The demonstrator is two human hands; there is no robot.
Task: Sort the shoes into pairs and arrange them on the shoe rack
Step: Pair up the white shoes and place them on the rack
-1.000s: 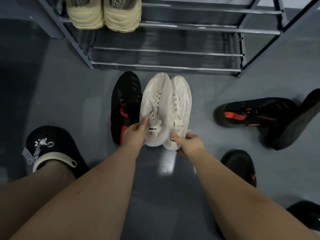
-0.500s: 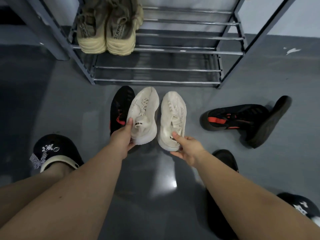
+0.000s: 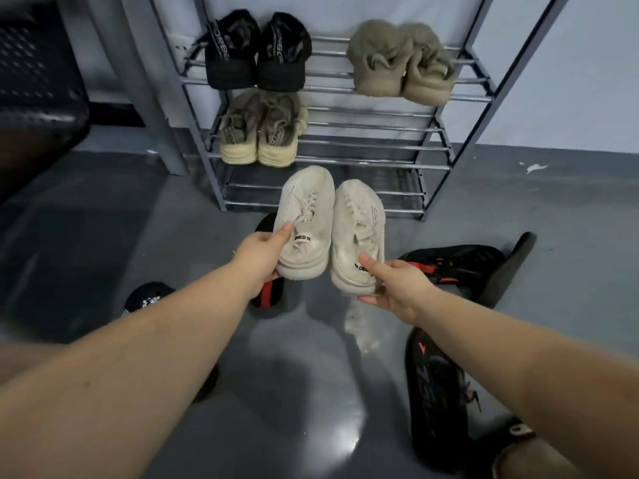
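While held up off the floor in front of the rack (image 3: 449,188) | left hand (image 3: 257,259) gripping left white shoe (image 3: 306,216) by heel | right hand (image 3: 397,286) pinching right white shoe (image 3: 358,233) heel | shoes side by side, touching

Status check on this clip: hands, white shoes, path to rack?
Left hand grips left white shoe; right hand grips right white shoe. Both off the floor, before the shoe rack. Nothing between.

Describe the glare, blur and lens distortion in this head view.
Head view: a bright glare patch on the glossy floor near the bottom; wide-angle bending splays the shoe rack uprights outward; forearms at the lower edge look soft and oversized; the white sneakers held by the left hand and right hand stay fairly sharp.
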